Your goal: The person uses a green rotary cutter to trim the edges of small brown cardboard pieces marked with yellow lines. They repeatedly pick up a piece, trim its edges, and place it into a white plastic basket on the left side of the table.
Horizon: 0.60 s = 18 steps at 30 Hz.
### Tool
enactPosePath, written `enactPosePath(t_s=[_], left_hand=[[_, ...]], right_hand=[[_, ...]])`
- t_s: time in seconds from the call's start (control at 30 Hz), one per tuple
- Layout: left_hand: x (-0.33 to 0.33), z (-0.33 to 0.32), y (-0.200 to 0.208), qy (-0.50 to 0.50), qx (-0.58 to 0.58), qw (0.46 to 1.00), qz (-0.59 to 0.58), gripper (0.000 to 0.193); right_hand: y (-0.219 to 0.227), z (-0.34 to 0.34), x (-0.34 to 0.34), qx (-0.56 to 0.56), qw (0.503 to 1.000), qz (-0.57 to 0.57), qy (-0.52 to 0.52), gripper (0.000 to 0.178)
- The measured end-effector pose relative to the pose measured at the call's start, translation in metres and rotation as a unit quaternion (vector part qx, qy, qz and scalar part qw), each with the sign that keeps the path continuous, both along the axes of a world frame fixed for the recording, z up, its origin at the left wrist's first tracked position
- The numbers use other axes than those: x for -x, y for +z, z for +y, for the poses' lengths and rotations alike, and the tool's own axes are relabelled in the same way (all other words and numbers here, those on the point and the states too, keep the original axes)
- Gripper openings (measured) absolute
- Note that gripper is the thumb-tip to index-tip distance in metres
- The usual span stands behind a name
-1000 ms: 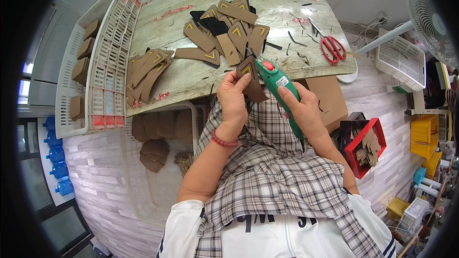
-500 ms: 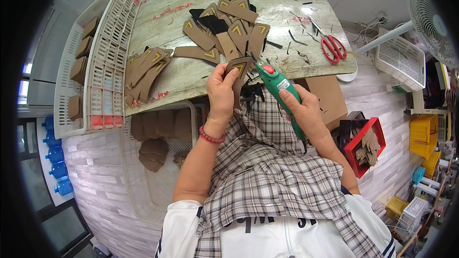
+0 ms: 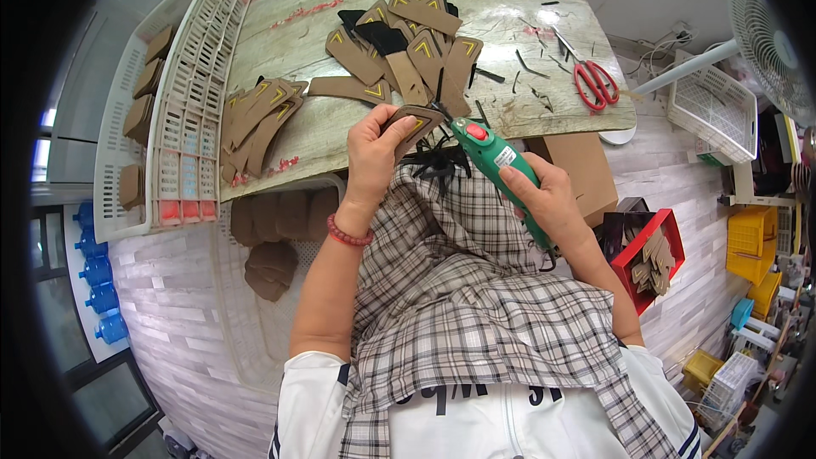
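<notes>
My left hand (image 3: 374, 153) pinches a brown, strap-like fabric piece (image 3: 418, 126) with a yellow chevron, just over the table's near edge. My right hand (image 3: 546, 194) is wrapped round a green handheld power tool (image 3: 495, 159) with a red switch. The tool's narrow dark tip meets the end of the piece, or lies very close to it; I cannot tell which. Beyond the hands lies a heap of similar brown pieces (image 3: 410, 51), some with black parts. Another stack of them (image 3: 262, 119) sits to the left. Black trimmings (image 3: 438, 161) hang below the held piece.
Red-handled scissors (image 3: 597, 87) lie at the table's right, among black scraps (image 3: 531, 66). A white plastic crate (image 3: 185, 127) holding brown pieces stands on the left. Below the table is another crate with brown bundles (image 3: 285, 219). A red box (image 3: 648, 259) stands at right, near a fan (image 3: 769, 42).
My left hand has shifted left, turning the brown piece so it lies more level. The tool has moved slightly down and right, its tip still at the piece's end.
</notes>
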<state>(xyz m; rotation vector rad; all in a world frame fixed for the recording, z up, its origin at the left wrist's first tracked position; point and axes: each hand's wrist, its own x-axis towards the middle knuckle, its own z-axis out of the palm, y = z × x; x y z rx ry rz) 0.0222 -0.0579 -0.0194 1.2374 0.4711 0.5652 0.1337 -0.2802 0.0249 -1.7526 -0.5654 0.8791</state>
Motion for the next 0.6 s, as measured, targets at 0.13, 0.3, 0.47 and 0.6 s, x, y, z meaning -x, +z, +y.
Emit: enactPosePath(t_s=[0.13, 0.3, 0.47, 0.6], left_hand=[[0.002, 0.007, 0.007, -0.021, -0.016, 0.999, 0.019, 0.008], [0.004, 0.019, 0.005, -0.059, -0.054, 0.996, 0.043, 0.008], [0.005, 0.023, 0.010, -0.093, -0.061, 0.993, 0.048, 0.008], [0.006, 0.031, 0.007, -0.144, -0.084, 0.983, 0.078, 0.008]], right_hand=[[-0.006, -0.002, -0.002, -0.009, 1.000, 0.000, 0.004, 0.032], [-0.004, -0.002, -0.002, 0.008, 1.000, -0.002, 0.012, 0.033], [-0.007, -0.004, -0.004, 0.010, 1.000, -0.008, 0.025, 0.035], [-0.006, -0.004, -0.006, 0.019, 0.999, -0.012, 0.041, 0.037]])
